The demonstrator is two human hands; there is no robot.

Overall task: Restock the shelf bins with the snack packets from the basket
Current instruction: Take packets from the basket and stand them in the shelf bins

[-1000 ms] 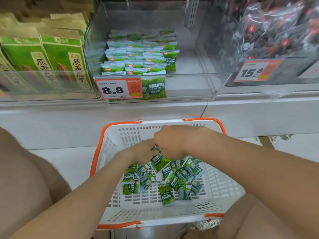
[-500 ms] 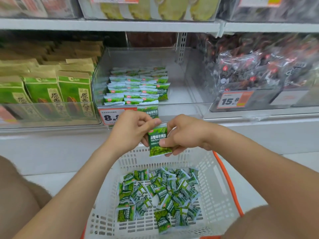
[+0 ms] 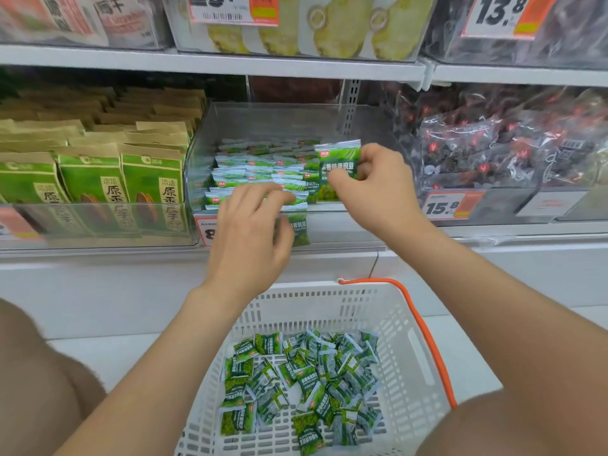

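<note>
right hand (image 3: 373, 189): over the clear bin (image 3: 279, 123), toward its right side; thumb and fingers clamped on one green packet (image 3: 339, 159)
green packet: upright, printed face to the camera, raised above the clear bin's front wall, just right of the stacked rows
left hand (image 3: 251, 238): in front of the clear bin's front wall, palm away from the camera; fingers apart and loosely bent, holding nothing; fingertips at the wall's top edge, contact with the rows unclear
stacked packets (image 3: 246, 169): same green type, in neat rows filling the left half of the clear bin
price tag (image 3: 204, 230): on the clear bin's front, mostly hidden by the left hand
basket (image 3: 408, 327): white with an orange handle (image 3: 427, 340), below and in front of the clear bin
loose packets (image 3: 302, 380): a jumbled green pile on the basket floor
brown-green bags (image 3: 95, 189): standing in rows left of the clear bin
dark bags (image 3: 493, 153): right of the clear bin, above a 15.8 tag (image 3: 444, 205)
</note>
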